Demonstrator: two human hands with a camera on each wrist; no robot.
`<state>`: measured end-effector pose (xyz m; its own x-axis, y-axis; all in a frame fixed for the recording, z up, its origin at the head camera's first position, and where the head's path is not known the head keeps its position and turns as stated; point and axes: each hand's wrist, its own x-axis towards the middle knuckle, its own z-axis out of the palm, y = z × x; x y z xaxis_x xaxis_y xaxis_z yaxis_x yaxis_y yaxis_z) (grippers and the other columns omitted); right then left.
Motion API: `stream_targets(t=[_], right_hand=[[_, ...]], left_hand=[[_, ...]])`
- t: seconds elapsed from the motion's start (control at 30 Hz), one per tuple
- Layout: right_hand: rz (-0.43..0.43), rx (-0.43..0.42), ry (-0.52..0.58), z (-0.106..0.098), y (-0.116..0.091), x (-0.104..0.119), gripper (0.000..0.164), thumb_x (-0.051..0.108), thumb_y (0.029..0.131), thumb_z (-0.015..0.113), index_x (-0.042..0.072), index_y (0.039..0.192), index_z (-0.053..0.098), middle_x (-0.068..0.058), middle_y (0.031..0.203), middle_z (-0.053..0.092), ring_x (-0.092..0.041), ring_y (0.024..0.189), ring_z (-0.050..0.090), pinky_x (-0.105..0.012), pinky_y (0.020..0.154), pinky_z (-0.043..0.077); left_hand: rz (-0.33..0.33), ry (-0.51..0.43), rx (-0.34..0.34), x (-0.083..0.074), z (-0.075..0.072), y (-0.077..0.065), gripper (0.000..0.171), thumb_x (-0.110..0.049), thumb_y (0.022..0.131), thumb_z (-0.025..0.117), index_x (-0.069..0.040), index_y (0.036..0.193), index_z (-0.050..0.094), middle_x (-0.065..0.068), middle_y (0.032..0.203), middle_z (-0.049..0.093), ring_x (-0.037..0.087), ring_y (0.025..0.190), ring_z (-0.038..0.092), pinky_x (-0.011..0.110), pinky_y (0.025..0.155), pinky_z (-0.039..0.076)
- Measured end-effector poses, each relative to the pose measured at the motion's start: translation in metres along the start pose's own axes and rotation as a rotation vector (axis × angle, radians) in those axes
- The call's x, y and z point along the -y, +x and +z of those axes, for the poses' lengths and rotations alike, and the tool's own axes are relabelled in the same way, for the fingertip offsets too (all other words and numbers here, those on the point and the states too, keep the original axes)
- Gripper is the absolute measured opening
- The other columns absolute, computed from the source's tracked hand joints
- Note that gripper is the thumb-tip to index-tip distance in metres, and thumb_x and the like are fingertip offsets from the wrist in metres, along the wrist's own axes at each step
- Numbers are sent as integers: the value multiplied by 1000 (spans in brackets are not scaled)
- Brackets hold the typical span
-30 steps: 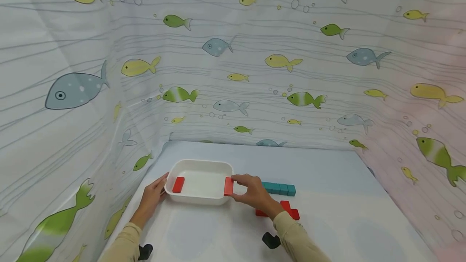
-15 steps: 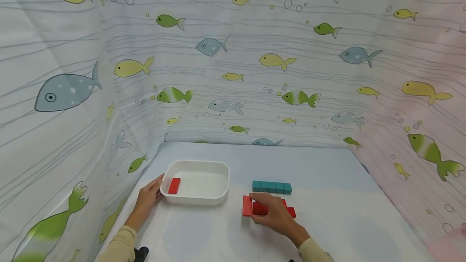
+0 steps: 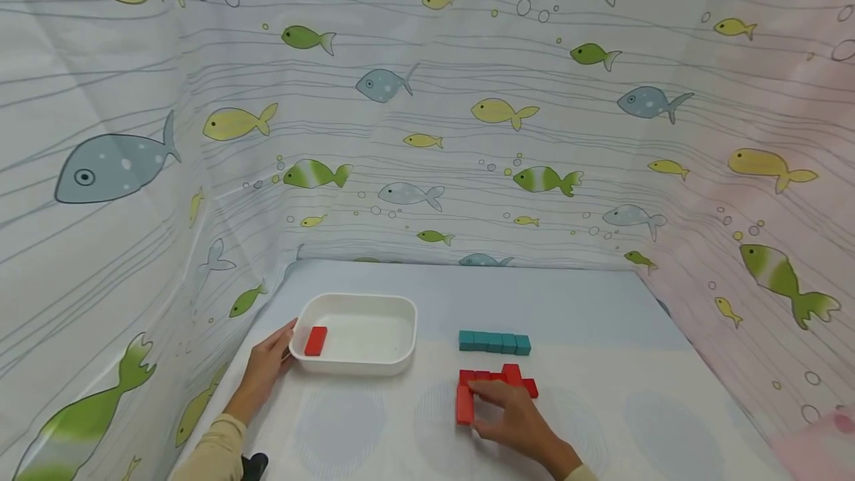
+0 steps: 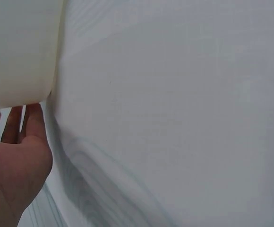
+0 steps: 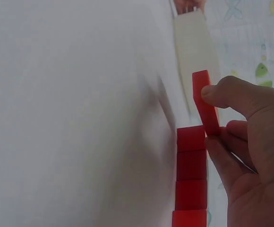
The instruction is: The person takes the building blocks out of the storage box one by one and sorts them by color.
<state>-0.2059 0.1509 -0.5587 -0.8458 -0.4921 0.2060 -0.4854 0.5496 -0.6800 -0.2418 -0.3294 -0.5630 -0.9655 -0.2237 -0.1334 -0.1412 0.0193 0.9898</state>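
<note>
My right hand (image 3: 514,414) pinches a flat red block (image 3: 464,404) between thumb and fingers. In the right wrist view, this block (image 5: 205,101) is held at the end of a row of red blocks (image 5: 191,165); whether it touches them I cannot tell. The hand partly covers that row in the head view. My left hand (image 3: 263,370) rests with its fingers against the left end of a white tub (image 3: 357,367). In the left wrist view, those fingers lie fairly straight against the tub (image 4: 23,56). Inside the tub, a red block (image 3: 316,341) lies near the left wall.
Behind the red row, several teal blocks (image 3: 494,342) form a straight row. A red block (image 3: 512,375) rises above the right part of the red row. A fish-print curtain (image 3: 427,110) encloses the white table (image 3: 581,303) at the back and sides.
My right hand has carried the red block from the tub's right wall rightward and nearer to me, to the left end of the red row. My left hand stays at the tub.
</note>
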Motion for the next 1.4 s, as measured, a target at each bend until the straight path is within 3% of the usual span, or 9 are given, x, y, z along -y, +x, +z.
stream_targets(t=[0.43, 1.4], right_hand=[[56, 52, -2, 9, -9, -11, 66, 36, 72, 86, 16, 131, 63, 7, 123, 65, -16, 110, 60, -30, 80, 59], [38, 72, -52, 14, -11, -13, 67, 37, 75, 84, 15, 134, 61, 7, 125, 64, -16, 111, 61, -31, 80, 59]], left_hand=[[3, -7, 5, 1, 0, 2, 55, -34, 105, 42, -11, 153, 30, 8, 159, 24, 26, 141, 30, 37, 107, 37], [0, -14, 9, -1, 0, 0, 55, -34, 105, 43, -11, 153, 30, 9, 158, 26, 27, 141, 31, 36, 105, 37]])
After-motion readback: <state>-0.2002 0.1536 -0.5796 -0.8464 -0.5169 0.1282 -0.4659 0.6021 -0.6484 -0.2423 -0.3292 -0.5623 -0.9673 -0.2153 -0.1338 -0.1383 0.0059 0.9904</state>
